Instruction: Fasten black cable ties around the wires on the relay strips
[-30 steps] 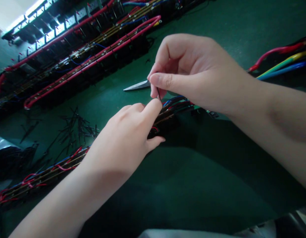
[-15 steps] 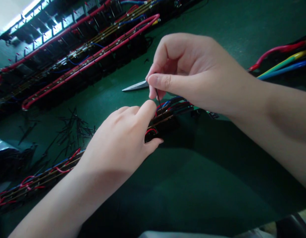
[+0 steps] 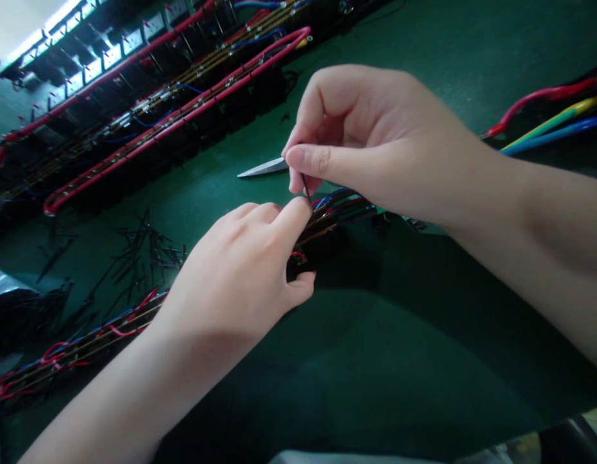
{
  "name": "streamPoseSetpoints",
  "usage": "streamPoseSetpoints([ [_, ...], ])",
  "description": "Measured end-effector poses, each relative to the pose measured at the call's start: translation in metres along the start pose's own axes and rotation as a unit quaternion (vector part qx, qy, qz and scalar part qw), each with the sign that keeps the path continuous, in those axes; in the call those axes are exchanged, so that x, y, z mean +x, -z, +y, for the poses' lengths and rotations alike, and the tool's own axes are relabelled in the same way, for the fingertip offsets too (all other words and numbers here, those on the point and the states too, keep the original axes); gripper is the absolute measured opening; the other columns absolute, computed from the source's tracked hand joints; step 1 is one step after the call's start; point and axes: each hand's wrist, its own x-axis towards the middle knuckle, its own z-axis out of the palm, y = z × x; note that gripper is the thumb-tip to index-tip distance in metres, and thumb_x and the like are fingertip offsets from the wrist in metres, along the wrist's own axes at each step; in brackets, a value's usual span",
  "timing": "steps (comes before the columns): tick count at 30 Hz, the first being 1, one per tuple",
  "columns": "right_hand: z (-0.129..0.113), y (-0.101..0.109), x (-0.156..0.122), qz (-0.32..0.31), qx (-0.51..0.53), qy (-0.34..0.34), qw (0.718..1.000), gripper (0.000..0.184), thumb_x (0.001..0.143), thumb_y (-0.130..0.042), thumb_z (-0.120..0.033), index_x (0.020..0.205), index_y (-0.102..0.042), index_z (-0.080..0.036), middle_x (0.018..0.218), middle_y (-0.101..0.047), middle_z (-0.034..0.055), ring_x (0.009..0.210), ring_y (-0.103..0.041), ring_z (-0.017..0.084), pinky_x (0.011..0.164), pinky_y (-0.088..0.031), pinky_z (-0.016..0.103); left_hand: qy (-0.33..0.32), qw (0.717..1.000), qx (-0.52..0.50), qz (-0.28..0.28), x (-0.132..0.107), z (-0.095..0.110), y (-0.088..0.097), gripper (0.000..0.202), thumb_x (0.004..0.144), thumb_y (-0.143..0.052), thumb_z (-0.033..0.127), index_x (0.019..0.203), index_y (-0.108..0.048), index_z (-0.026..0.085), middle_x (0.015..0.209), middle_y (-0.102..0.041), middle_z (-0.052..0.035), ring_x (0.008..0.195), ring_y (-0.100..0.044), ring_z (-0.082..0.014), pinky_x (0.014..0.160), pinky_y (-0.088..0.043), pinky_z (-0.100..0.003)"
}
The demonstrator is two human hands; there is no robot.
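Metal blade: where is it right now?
Head view, centre: the metal blade juts left from behind the right hand, over the green mat, just above the left hand.

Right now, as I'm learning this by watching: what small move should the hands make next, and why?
Probably the right hand should draw the thin black strip upward while the left hand steadies the wire bundle. The strip is pinched between thumb and forefinger, and the left forefinger presses where it meets the wires.

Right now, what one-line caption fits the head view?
Right hand pinches a thin black tie above the wire harness gripped by the left hand on a green mat.
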Motion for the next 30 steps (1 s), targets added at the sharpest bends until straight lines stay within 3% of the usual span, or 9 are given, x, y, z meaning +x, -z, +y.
streamPoseSetpoints([
  [20, 0.002, 0.001, 0.0, -0.013, 0.01, 0.009, 1.0, 0.022, 0.09, -0.063, 0.003, 0.082, -0.055, -0.015, 0.07, -0.064, -0.0048, 0.063, -0.066, 0.008, 0.058, -0.055, 0.019, 0.017, 1.0, -0.004, -0.009, 0.001, 0.003, 0.002, 0.031, 0.084, -0.068, 0.031, 0.112, -0.058, 0.02, 0.09, -0.067, -0.0058, 0.089, -0.068, -0.0284, 0.079, -0.056, -0.038],
  [28, -0.002, 0.001, -0.002, 0.008, 0.005, -0.017, 1.0, 0.02, 0.09, -0.068, -0.002, 0.08, -0.059, -0.017, 0.073, -0.065, -0.0056, 0.068, -0.067, 0.007, 0.065, -0.056, 0.018, 0.008, 0.995, -0.103, 0.013, -0.003, -0.01, 0.004, 0.05, 0.079, -0.081, 0.043, 0.119, -0.059, 0.023, 0.094, -0.069, -0.003, 0.085, -0.068, -0.0239, 0.077, -0.054, -0.033],
  [30, -0.002, 0.001, -0.003, 0.013, -0.002, -0.027, 1.0, 0.016, 0.089, -0.069, -0.004, 0.082, -0.062, -0.017, 0.076, -0.067, -0.0047, 0.071, -0.067, 0.008, 0.067, -0.056, 0.019, 0.004, 0.987, -0.158, 0.025, -0.004, -0.015, 0.007, 0.044, 0.083, -0.078, 0.046, 0.117, -0.06, 0.023, 0.1, -0.071, -0.0032, 0.086, -0.068, -0.0218, 0.075, -0.054, -0.031],
])
